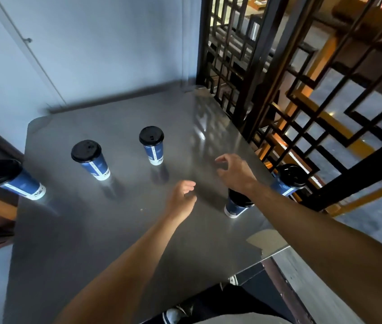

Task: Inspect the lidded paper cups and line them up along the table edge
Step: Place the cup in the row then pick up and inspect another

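Both hands are empty, fingers loosely apart: the left hand [181, 195] nearer, the right hand [233, 170] further in. The right forearm hangs right over one lidded cup [235, 206], so dropping the arm could easily tip it. Another cup [287, 181] sits at the right table edge [274, 250], a nudge from falling. Three cups [152, 146] stand farther left.

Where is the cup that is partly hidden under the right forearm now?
In the head view, that cup stands on the table's right side, just beneath the right wrist, with another lidded cup at the right edge as its nearest neighbour.
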Available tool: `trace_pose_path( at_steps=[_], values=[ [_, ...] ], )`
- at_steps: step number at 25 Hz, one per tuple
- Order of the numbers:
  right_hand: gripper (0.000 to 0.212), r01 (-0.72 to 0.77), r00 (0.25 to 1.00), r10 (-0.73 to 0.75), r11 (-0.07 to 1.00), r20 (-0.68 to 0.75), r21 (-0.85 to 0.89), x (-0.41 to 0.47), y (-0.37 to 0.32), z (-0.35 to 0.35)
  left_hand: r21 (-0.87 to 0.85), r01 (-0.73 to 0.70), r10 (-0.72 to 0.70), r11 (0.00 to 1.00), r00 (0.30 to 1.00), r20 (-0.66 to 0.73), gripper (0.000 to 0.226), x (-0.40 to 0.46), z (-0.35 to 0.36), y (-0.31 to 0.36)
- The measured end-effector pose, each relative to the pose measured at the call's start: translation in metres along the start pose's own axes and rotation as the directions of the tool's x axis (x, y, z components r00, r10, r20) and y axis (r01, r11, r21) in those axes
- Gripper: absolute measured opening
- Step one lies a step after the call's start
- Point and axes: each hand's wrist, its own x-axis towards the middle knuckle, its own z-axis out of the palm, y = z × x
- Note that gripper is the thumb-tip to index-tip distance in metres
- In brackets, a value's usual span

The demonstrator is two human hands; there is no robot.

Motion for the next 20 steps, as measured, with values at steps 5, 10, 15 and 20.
trace_pose_path(
  at_steps=[5,10,15,20],
  values=[
    [0.036,0.042,0.999,-0.042,0.999,0.024,-0.02,0.002,0.012,-0.023,0.007,-0.077,0.077,0.997,0.996,0.049,0.048,0.0,0.024,0.021],
    [0.025,0.092,0.982,-0.096,0.995,0.163,0.028,0.008,0.044,-0.026,0.073,-0.142,0.137,0.987,0.988,0.077,0.076,-0.014,0.056,0.026],
    [0.016,0.043,0.967,-0.103,0.968,0.233,0.249,0.01,0.081,-0.032,0.111,-0.191,0.183,0.975,0.98,0.073,0.09,-0.023,0.097,0.037],
    [0.039,0.045,0.892,-0.211,0.921,0.4,0.386,0.009,0.123,-0.055,-0.053,-0.135,0.128,0.989,0.984,-0.121,0.085,-0.026,0.152,0.057]
  ],
)
